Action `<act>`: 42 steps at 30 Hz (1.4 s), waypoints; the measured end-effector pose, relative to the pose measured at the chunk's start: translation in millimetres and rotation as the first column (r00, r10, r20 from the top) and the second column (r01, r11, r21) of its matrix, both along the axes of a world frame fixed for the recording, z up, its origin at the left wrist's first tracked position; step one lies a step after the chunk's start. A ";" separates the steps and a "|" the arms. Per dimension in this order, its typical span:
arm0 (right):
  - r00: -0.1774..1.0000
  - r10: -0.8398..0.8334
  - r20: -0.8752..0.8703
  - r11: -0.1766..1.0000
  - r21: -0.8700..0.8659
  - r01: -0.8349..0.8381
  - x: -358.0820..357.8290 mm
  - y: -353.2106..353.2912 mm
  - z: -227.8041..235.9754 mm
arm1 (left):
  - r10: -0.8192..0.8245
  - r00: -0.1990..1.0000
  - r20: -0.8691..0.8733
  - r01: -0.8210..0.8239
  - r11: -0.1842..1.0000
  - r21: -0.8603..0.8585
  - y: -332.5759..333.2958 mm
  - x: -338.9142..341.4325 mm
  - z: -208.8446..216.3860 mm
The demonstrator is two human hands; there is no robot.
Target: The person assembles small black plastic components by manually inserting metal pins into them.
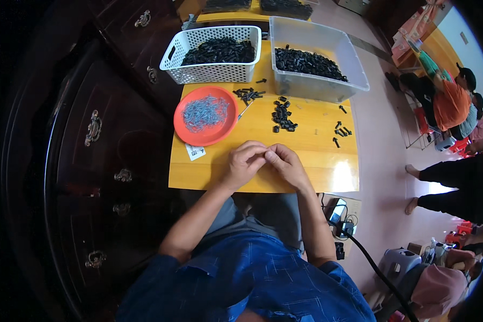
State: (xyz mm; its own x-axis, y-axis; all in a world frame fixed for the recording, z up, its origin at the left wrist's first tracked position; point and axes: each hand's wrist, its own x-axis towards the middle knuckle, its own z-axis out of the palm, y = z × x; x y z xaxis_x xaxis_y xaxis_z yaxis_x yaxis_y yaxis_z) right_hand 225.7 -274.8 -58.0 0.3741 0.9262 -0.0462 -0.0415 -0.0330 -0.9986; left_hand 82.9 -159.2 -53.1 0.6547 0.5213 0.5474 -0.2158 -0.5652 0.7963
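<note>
My left hand (246, 163) and my right hand (287, 165) meet above the near part of the yellow table (322, 174). Their fingertips are pinched together; whatever lies between them is too small or hidden to make out. Just beyond my left hand sits a red plate (180, 127) with a heap of thin silvery metal pieces (205, 113). Farther off are a small pile of black stem-like parts (248, 95) and, to its right, a cluster of short black ring-like pieces (282, 115). Several black parts with wider heads (342, 130) lie loose at the right.
A white perforated basket (214, 73) and a clear plastic bin (319, 91), both with black parts inside, stand at the table's far side. A printed card (195, 152) lies by the plate. Dark wooden drawers (91, 177) flank the left. Several people are at the right.
</note>
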 end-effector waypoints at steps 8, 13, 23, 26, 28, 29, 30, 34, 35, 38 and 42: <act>0.676 -0.408 0.614 0.865 0.022 0.502 74.7 3.4 5.1 | -0.003 0.973 -0.231 -0.067 0.953 -0.297 -4.3 -18.2 -25.0; 0.377 -0.390 0.840 0.727 0.030 0.685 105.6 -8.2 5.9 | -0.026 0.984 -0.175 -0.046 0.918 -0.394 1.3 -15.7 -40.0; 0.241 -0.289 0.926 0.703 0.035 0.711 97.1 -8.9 -5.0 | -0.016 0.986 -0.167 -0.059 0.897 -0.438 1.8 -13.7 -40.2; 0.248 -0.354 0.902 0.704 0.083 0.705 84.2 -18.9 2.9 | -0.015 0.993 -0.119 -0.043 0.882 -0.470 0.7 -13.3 -38.0; 0.230 -0.301 0.926 0.701 0.051 0.712 87.4 -25.4 -0.1 | -0.037 0.989 -0.141 -0.031 0.894 -0.448 -0.1 -11.6 -35.4; 0.219 -0.292 0.931 0.697 0.050 0.715 87.8 -25.5 -2.8 | -0.037 0.989 -0.142 -0.031 0.894 -0.446 0.0 -12.6 -33.9; 0.219 -0.294 0.930 0.697 0.052 0.716 88.3 -24.4 -4.1 | -0.041 0.990 -0.138 -0.025 0.896 -0.443 0.3 -12.5 -34.3; 0.256 -0.273 0.927 0.726 0.024 0.687 84.7 -22.3 -4.2 | -0.046 0.992 -0.118 -0.012 0.893 -0.450 1.2 -12.8 -35.2; 0.296 -0.287 0.911 0.750 0.022 0.661 81.2 -22.4 -3.7 | -0.043 0.992 -0.118 -0.015 0.893 -0.449 1.5 -11.9 -35.2; 0.571 -0.382 0.726 0.866 0.066 0.495 50.8 -21.6 11.9 | -0.016 0.995 -0.098 -0.026 0.912 -0.410 -0.6 -12.9 -28.4; 0.867 -0.290 0.405 0.954 0.055 0.294 13.8 -13.0 16.1 | -0.060 0.992 -0.106 0.020 0.937 -0.349 1.8 -14.0 -22.9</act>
State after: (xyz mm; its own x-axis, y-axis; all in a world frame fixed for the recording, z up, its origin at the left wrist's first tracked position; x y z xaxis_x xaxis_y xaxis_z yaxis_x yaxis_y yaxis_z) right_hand 239.6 -287.8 -41.9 0.6148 0.7722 0.1605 0.3561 -0.0902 -0.9301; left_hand 68.9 -157.3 -76.1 0.7261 0.6371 0.2584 -0.1291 -0.2428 0.9615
